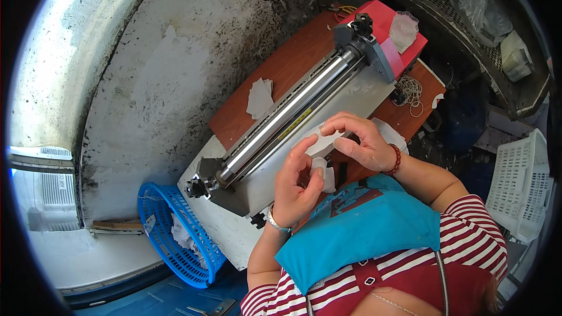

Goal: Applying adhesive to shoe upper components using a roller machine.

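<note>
My left hand [297, 184] is raised before the roller machine, its fingers curved and its thumb apart from them. Facing it, my right hand [364, 143] arches in the same way, with a gap between thumb and fingers. Neither hand visibly grips anything. A thin white piece [323, 144] shows between my fingertips; whether a fingertip touches it I cannot tell. Below it, more white pieces [324, 174] sit by my left thumb. The machine's long steel roller [293, 111] runs slantwise beyond both hands, over a grey metal bed [366, 90].
A red housing [377, 17] with a crumpled clear cup ends the machine. White scraps [260, 98] lie on the brown table [293, 65], and tangled string [408, 89] lies at the right. A blue basket [175, 246] holds white scraps. A white crate [518, 181] stands far right.
</note>
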Available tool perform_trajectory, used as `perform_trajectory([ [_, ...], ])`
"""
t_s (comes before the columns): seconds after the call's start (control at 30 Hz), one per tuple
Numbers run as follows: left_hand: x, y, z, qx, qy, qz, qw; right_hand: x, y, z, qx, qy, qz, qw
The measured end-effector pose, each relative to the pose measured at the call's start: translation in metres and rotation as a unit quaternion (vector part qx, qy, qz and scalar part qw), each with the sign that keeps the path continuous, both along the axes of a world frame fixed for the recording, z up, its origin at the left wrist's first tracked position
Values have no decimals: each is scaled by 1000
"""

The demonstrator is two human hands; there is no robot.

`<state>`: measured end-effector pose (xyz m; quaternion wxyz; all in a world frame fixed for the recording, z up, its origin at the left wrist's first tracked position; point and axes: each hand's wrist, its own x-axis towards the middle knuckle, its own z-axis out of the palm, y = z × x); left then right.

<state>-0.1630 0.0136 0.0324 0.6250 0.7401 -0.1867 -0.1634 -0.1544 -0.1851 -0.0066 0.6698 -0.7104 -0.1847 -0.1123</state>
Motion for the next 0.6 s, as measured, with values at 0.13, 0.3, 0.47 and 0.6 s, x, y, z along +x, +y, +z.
perform_trajectory([
  [0.13, 3, -1, 1, 6, -26, -12, 1000, -6, 6, -5, 7, 69, 120, 990],
  [0.3, 8, 2, 2, 77, -60, -3, 995, -9, 4, -13, -11, 156, 142, 977],
  [0.47, 17, 6, -11, 98, -57, 54, 992, -7, 11, -11, -98, 3, 29, 995],
  [0.6, 24, 6, -8, 75, -7, 45, 996, -7, 11, -7, -73, 47, 45, 995],
])
